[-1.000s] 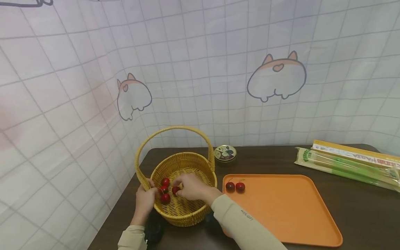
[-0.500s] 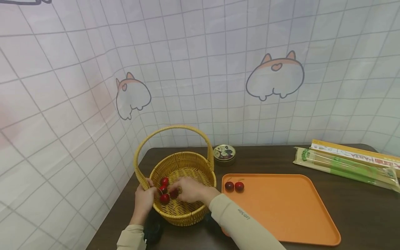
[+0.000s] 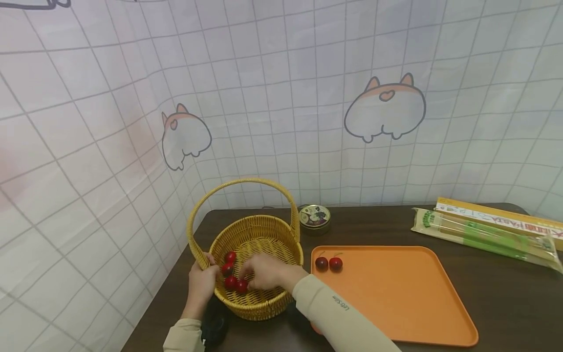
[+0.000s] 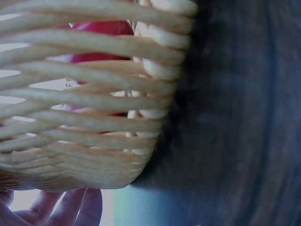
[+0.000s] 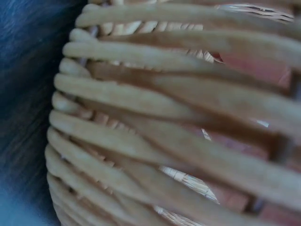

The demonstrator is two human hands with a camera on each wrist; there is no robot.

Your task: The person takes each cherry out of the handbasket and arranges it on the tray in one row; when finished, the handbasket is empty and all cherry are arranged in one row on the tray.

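In the head view, a yellow wicker basket (image 3: 257, 308) with a tall arched handle stands on the dark table. My left hand (image 3: 202, 284) grips its left rim at the foot of the handle; fingers (image 4: 89, 207) show beyond the weave in the left wrist view. Inside, along the left, lie several red cherries (image 3: 230, 282). My right hand (image 3: 265, 272) reaches into the basket, thumb and index finger apart, thumb right beside the nearest cherry (image 3: 241, 286). Basket slats (image 5: 141, 103) cover most of the right wrist view, hiding the right fingertips there.
To the right lies an orange tray (image 3: 396, 293) with two stemmed cherries (image 3: 328, 264) at its upper left corner. A round tin (image 3: 314, 218) stands behind the basket. Packs of pasta (image 3: 488, 237) lie at the back right. A patterned curtain (image 3: 272, 98) hangs behind.
The right hand's cherry has moved toward the front of the basket, beside another cherry, and the fingers have parted from it. The left hand keeps its hold on the rim.
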